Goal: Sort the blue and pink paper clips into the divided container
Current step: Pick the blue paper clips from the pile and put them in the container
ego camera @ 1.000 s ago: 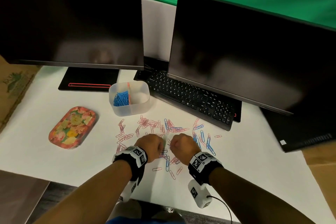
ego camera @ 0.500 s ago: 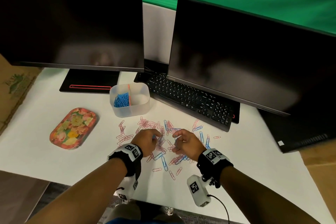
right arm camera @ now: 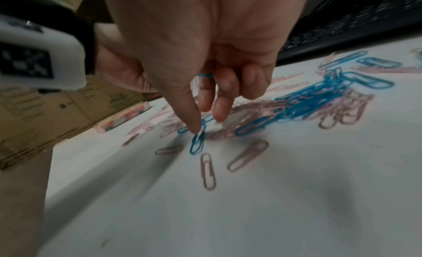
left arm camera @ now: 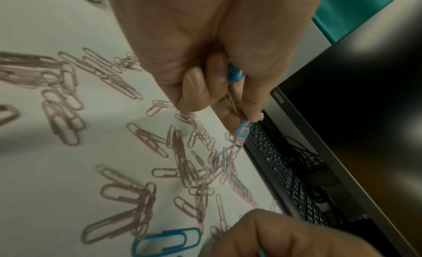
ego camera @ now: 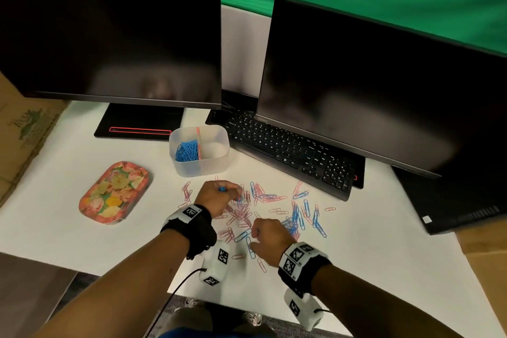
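Head camera, from the left: a flowered oval tin tray [ego camera: 113, 192] sits idle on the white tabletop [ego camera: 68, 228], and beyond it the translucent plastic divided container [ego camera: 199, 150] holds a heap of blue clips in its left compartment, the right one looking nearly bare. The left hand [ego camera: 216, 197] hovers over the scattered blue and pink wire paper clips [ego camera: 263, 210], fingers curled round a small bunch of blue ones, thumb and forefinger pinching another blue clip [left arm camera: 242, 130] that drags a pink one along. To its right, the right hand [ego camera: 270, 239] reaches down, finger and thumb closing on a single blue clip [right arm camera: 197, 141] flat on the table, with a bit of blue tucked in its curled fingers too. These clips look light, springy and prone to hooking together; I'd pinch each at its rounded end and shake tangles loose.
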Action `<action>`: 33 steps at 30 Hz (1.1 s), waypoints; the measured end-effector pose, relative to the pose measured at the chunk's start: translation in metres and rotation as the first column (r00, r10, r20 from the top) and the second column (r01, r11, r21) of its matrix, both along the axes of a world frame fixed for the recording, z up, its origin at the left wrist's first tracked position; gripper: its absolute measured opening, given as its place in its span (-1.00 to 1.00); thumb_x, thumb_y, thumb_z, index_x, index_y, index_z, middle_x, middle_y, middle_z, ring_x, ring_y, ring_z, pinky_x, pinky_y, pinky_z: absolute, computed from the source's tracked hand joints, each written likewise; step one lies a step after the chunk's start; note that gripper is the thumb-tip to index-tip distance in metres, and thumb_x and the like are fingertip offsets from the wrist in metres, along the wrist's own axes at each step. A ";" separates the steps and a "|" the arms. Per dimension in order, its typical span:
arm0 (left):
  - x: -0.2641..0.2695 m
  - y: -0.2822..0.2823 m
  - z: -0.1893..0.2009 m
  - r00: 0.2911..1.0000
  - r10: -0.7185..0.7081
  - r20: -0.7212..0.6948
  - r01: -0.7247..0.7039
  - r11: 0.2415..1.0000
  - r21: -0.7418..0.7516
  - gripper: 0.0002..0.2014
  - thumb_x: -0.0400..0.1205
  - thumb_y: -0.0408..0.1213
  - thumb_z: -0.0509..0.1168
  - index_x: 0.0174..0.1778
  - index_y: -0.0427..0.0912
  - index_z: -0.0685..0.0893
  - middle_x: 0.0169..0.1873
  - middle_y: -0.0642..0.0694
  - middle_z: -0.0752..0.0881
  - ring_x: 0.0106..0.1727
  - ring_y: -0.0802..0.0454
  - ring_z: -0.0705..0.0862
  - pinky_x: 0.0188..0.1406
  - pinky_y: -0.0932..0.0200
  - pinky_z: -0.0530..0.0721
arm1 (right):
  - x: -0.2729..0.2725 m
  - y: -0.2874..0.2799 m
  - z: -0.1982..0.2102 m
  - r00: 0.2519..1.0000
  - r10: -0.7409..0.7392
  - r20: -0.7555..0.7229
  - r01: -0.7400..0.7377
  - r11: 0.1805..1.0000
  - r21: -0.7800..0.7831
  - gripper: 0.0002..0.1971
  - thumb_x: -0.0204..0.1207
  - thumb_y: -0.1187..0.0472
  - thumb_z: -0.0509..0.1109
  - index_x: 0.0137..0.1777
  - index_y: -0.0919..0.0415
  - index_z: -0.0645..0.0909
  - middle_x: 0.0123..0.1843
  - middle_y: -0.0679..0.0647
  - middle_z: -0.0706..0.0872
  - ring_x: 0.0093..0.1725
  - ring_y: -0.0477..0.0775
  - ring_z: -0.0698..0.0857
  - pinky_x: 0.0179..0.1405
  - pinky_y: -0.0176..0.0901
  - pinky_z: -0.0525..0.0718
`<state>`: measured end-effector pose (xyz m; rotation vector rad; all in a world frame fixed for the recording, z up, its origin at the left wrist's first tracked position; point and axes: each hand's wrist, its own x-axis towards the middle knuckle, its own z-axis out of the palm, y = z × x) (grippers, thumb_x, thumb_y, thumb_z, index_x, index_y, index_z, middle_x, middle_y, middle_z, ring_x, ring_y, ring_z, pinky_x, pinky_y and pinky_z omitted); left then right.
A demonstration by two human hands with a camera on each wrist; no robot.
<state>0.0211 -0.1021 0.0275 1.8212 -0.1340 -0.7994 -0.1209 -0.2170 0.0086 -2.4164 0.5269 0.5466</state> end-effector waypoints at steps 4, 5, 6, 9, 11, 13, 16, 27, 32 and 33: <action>0.001 0.002 0.005 0.999 0.028 -0.027 -0.028 0.999 0.017 -0.85 0.54 -0.36 0.43 -0.01 -0.31 0.78 -0.21 -0.17 0.79 -0.67 0.35 0.54 -0.66 0.46 0.42 | 0.005 0.011 -0.003 0.999 0.035 -0.015 -0.036 0.997 -0.070 -0.80 0.48 0.32 0.31 0.09 0.20 0.58 0.13 0.23 0.69 0.10 0.25 0.68 -0.01 -0.14 0.61; 0.001 0.002 0.006 0.999 0.030 -0.029 -0.029 0.999 0.022 -0.85 0.54 -0.37 0.43 -0.01 -0.32 0.78 -0.20 -0.17 0.79 -0.69 0.35 0.52 -0.63 0.42 0.42 | 0.007 0.012 -0.003 0.999 0.025 -0.024 -0.026 0.997 -0.077 -0.78 0.47 0.35 0.29 0.10 0.21 0.59 0.13 0.24 0.69 0.10 0.25 0.68 -0.01 -0.14 0.63; 0.001 0.003 0.006 0.999 0.031 -0.033 -0.030 0.999 0.021 -0.85 0.54 -0.38 0.43 -0.01 -0.33 0.77 -0.19 -0.18 0.78 -0.72 0.34 0.50 -0.59 0.39 0.40 | 0.008 0.014 -0.003 0.999 0.015 -0.033 -0.017 0.996 -0.084 -0.76 0.47 0.37 0.28 0.11 0.21 0.59 0.14 0.24 0.68 0.10 0.26 0.69 0.00 -0.13 0.65; 0.002 0.004 0.007 0.999 0.041 -0.029 -0.040 0.999 0.024 -0.85 0.55 -0.37 0.42 -0.02 -0.34 0.76 -0.17 -0.24 0.79 -0.75 0.34 0.46 -0.53 0.37 0.37 | 0.011 0.018 -0.003 0.998 0.017 -0.067 -0.025 0.992 -0.121 -0.71 0.46 0.41 0.26 0.16 0.23 0.56 0.16 0.25 0.67 0.13 0.27 0.69 0.04 -0.08 0.69; 0.004 0.006 0.004 0.999 0.039 -0.012 -0.039 0.999 0.032 -0.87 0.55 -0.34 0.43 -0.06 -0.32 0.78 -0.17 -0.24 0.81 -0.68 0.35 0.52 -0.52 0.37 0.39 | 0.010 0.019 -0.003 0.998 0.025 -0.062 -0.033 0.990 -0.139 -0.71 0.46 0.42 0.26 0.18 0.24 0.54 0.16 0.25 0.67 0.13 0.26 0.69 0.04 -0.07 0.67; 0.006 0.007 0.001 0.999 0.038 0.014 -0.039 0.998 0.046 -0.91 0.52 -0.31 0.46 -0.15 -0.26 0.80 -0.16 -0.16 0.82 -0.45 0.30 0.65 -0.36 0.30 0.54 | 0.007 0.020 -0.004 0.999 0.033 -0.031 -0.037 0.987 -0.158 -0.76 0.50 0.34 0.26 0.16 0.25 0.52 0.16 0.24 0.67 0.13 0.24 0.68 0.03 -0.09 0.64; 0.007 0.009 -0.001 0.998 0.032 0.056 -0.036 0.997 0.073 -0.98 0.49 -0.28 0.49 -0.25 -0.09 0.80 -0.18 -0.02 0.81 -0.13 0.10 0.71 -0.03 0.24 0.61 | 0.004 0.023 -0.003 0.999 0.054 0.000 -0.053 0.980 -0.191 -0.78 0.55 0.28 0.28 0.18 0.25 0.50 0.16 0.23 0.66 0.14 0.22 0.66 0.03 -0.09 0.61; 0.012 0.010 0.017 0.988 0.113 -0.105 -0.116 0.993 -0.021 -0.89 0.62 -0.37 0.29 -0.07 -0.26 0.73 -0.27 -0.23 0.79 -0.71 0.26 0.46 -0.60 0.33 0.23 | 0.012 0.021 -0.006 0.998 -0.042 -0.047 0.037 0.994 -0.099 -0.66 0.45 0.45 0.29 0.23 0.27 0.53 0.21 0.24 0.67 0.18 0.22 0.67 -0.06 -0.22 0.58; 0.017 0.014 0.013 0.955 0.161 -0.250 -0.184 0.980 -0.071 -0.89 0.61 -0.38 0.25 -0.10 -0.25 0.69 -0.24 -0.30 0.78 -0.63 0.07 0.21 -0.59 0.33 0.16 | 0.012 0.017 -0.013 0.996 -0.049 -0.074 0.043 0.996 -0.079 -0.66 0.47 0.45 0.28 0.24 0.26 0.54 0.23 0.22 0.63 0.18 0.18 0.66 -0.03 -0.23 0.60; 0.017 0.014 0.013 0.949 0.167 -0.267 -0.194 0.978 -0.080 -0.90 0.61 -0.37 0.25 -0.12 -0.24 0.68 -0.25 -0.30 0.77 -0.61 0.07 0.19 -0.59 0.33 0.15 | 0.012 0.016 -0.013 0.995 -0.043 -0.085 0.036 0.996 -0.079 -0.68 0.48 0.44 0.27 0.23 0.27 0.55 0.23 0.22 0.64 0.18 0.18 0.66 0.00 -0.22 0.62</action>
